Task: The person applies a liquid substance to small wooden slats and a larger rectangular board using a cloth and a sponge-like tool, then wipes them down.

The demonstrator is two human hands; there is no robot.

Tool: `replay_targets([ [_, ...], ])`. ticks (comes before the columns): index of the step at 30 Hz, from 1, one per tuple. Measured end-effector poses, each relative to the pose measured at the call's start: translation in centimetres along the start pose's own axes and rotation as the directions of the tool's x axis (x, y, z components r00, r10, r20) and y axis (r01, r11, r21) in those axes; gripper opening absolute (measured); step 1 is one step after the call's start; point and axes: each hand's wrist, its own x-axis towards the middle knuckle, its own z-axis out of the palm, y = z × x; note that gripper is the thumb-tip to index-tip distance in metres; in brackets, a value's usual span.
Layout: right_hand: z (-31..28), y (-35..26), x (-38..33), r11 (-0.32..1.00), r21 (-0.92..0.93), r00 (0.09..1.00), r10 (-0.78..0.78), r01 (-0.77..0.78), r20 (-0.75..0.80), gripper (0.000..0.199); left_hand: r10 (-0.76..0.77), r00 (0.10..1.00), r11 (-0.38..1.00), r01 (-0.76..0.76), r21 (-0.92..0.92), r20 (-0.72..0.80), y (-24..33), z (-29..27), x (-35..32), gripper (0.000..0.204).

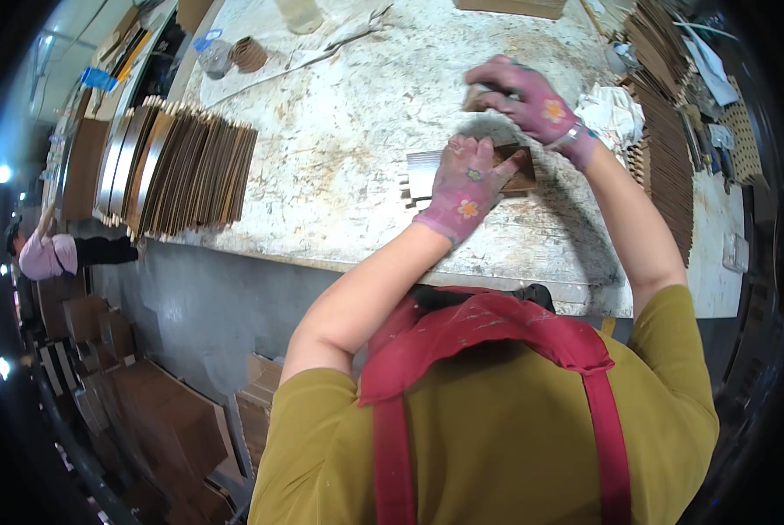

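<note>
Clear bottle point(214, 61) — blue-topped, crumpled white cloth point(612, 114), pink-shirted person point(45, 255)

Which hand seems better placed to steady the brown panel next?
Probably the left. The left hand lies across the panel; the right hand is off it, fingers curled around a small, unclear object.

Shows, toward the front edge of the tabletop point(339, 175), a pink-gloved left hand point(466, 188) pressing on a brown panel point(521, 169); just beyond, a matching right hand point(527, 101) gripping a small block point(474, 98); at the front left corner, a row of thin boards point(190, 166).
</note>
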Motion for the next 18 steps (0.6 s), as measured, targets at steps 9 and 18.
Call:
replay_targets([
  [9, -4.5, 3.7, -12.9, 0.758, 0.484, 0.655, 0.638, -0.438, -0.406, 0.028, -0.046, 0.845, 0.876, 0.291, -0.385, 0.533, -1.8, -6.0, 3.7, 0.045],
  [18, 2.1, 1.8, -10.5, 0.707, 0.307, 0.627, 0.707, -0.637, -0.327, 0.034, -0.052, 0.981, 0.998, 0.058, -0.028, 0.186, -1.3, -1.0, 0.0, 0.086],
])
